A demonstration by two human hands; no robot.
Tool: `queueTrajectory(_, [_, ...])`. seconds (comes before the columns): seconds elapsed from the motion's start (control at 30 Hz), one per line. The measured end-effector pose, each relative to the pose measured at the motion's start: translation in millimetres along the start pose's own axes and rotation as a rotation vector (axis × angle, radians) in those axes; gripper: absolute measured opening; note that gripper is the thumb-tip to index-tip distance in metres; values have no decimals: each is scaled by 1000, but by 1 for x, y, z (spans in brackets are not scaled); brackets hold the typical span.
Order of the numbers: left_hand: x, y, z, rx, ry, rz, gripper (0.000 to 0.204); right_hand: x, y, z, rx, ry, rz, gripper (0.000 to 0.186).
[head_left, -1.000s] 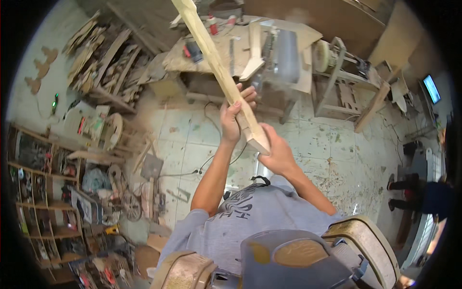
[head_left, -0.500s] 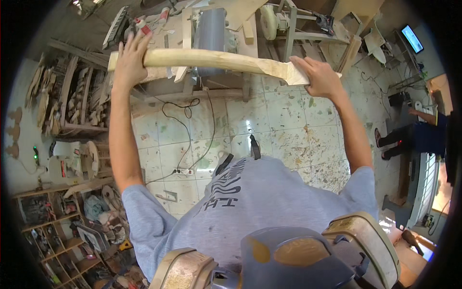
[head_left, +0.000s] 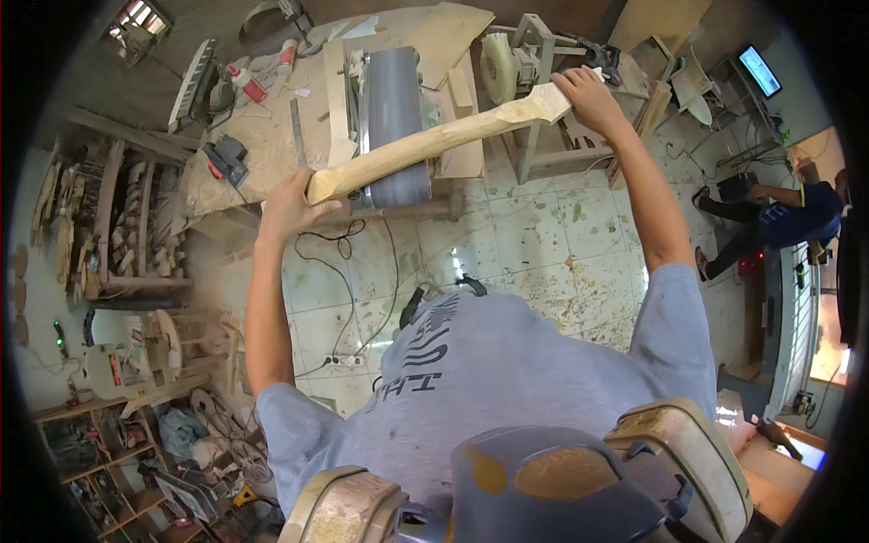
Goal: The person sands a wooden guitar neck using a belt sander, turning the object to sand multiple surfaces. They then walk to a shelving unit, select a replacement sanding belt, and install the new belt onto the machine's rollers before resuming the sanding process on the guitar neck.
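Observation:
A long, pale, shaped piece of wood [head_left: 425,145] stretches between my two hands, slanting up toward the right. My left hand [head_left: 291,206] is closed on its lower left end, the thumb lying along the underside. At the squared, angular right end, my right hand [head_left: 588,95] grips the wood from above. Behind and partly beneath the wood is a belt sander [head_left: 395,90] with a wide grey belt. The wood crosses in front of the belt; whether it touches cannot be made out.
The dusty workbench [head_left: 262,136] carries a black and red power tool [head_left: 225,161], a red and white bottle [head_left: 246,83] and a metal strip [head_left: 299,131]. Cables [head_left: 344,258] run across the tiled floor to a power strip [head_left: 344,360]. Another person [head_left: 797,217] stands far right. Wood racks [head_left: 118,217] line the left.
The wood's left end has swung down and nearer, its right end up and away. My left hand went from spread fingers over the wood to gripping its end. More bench shows.

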State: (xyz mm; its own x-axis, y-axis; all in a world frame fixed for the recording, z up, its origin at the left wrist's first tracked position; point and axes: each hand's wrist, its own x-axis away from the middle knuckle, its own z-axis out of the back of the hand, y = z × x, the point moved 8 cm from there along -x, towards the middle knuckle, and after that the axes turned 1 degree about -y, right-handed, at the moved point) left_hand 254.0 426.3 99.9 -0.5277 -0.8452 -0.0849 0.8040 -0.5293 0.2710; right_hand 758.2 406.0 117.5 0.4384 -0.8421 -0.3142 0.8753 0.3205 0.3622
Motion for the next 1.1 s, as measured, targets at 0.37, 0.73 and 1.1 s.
queueTrajectory(0.37, [-11, -28, -3, 33, 20, 214, 64, -132, 12, -100, 90, 89, 6, 42])
queueTrajectory(0.73, [-31, 3, -15, 134, 6, 179, 74, -245, 70, -192, -171, 134, 108, 54])
queueTrajectory(1.1, [-166, 79, -56, 120, 80, 194, 72, -270, 208, -253, 318, -93, 52, 60])
